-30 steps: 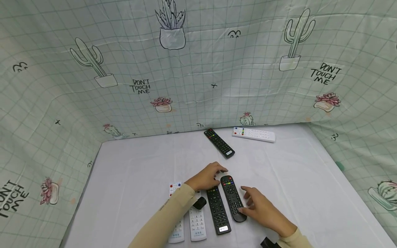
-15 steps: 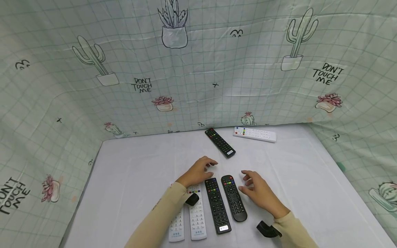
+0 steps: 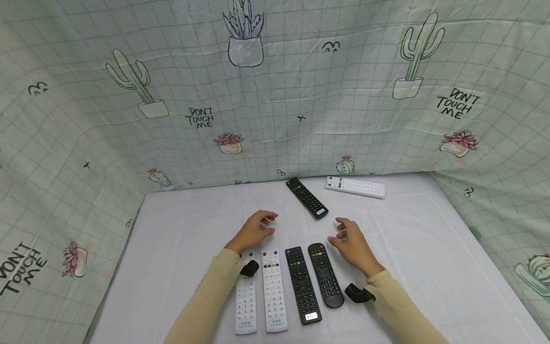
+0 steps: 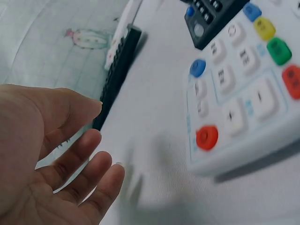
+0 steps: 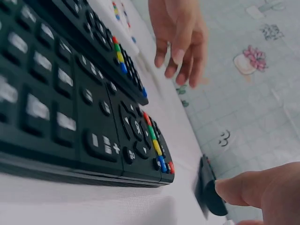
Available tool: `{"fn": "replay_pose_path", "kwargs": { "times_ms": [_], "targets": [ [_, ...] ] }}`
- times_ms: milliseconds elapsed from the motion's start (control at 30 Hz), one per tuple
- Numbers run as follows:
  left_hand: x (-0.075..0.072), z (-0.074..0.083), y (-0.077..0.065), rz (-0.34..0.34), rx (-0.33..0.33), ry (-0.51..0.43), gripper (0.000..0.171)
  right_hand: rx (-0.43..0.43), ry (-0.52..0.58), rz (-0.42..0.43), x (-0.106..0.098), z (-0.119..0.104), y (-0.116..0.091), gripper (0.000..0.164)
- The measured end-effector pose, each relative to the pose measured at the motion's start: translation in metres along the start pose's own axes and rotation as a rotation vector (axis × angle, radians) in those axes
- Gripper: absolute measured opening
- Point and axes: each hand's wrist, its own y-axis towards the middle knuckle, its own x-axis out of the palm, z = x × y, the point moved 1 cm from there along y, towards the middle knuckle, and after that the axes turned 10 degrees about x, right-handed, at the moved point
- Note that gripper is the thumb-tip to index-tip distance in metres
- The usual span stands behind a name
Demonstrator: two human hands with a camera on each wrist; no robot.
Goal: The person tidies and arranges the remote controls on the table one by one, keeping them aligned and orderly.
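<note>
Four hand-laid strips would misname them: several remote controls stand in a near row. At its left lie a white remote [image 3: 246, 308] and a second white remote [image 3: 274, 291]. Beside these come a black remote [image 3: 302, 286] and a rounded-end black remote [image 3: 325, 274]. My left hand [image 3: 251, 233] hovers past the far end of the leftmost white remote, fingers loosely bent and holding nothing. To the right of the rounded black remote is my right hand [image 3: 354, 246], also holding nothing, thumb apart from the fingers.
Farther back, a black remote [image 3: 307, 198] lies slanted, and a white remote [image 3: 355, 187] lies crosswise near the back cloth [image 3: 275, 95]. The patterned cloth walls in the white table [image 3: 185, 229] at the back and sides. Each wrist wears a black camera.
My left hand has moved left and away from the black remotes, uncovering their far ends. My right hand has lifted off the rounded black remote and shifted forward. The remotes stay put.
</note>
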Motion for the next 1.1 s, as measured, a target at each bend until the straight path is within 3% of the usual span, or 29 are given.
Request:
{"fn": "replay_pose_path", "kwargs": {
  "times_ms": [367, 533, 800, 1100],
  "targets": [
    [-0.013, -0.014, -0.002, 0.073, -0.117, -0.049, 0.044, 0.074, 0.027, 0.025, 0.015, -0.004, 0.041, 0.070],
    [-0.016, -0.021, 0.001, 0.094, -0.165, -0.074, 0.045, 0.069, 0.022, 0.036, 0.021, -0.008, 0.055, 0.072],
    [-0.019, -0.026, 0.007, 0.106, -0.202, -0.123, 0.046, 0.049, 0.017, 0.084, 0.029, -0.012, 0.067, 0.066],
    [-0.022, -0.023, 0.019, 0.105, -0.192, -0.070, 0.049, 0.048, -0.006, 0.091, 0.031, -0.017, 0.071, 0.058]
  ]
}}
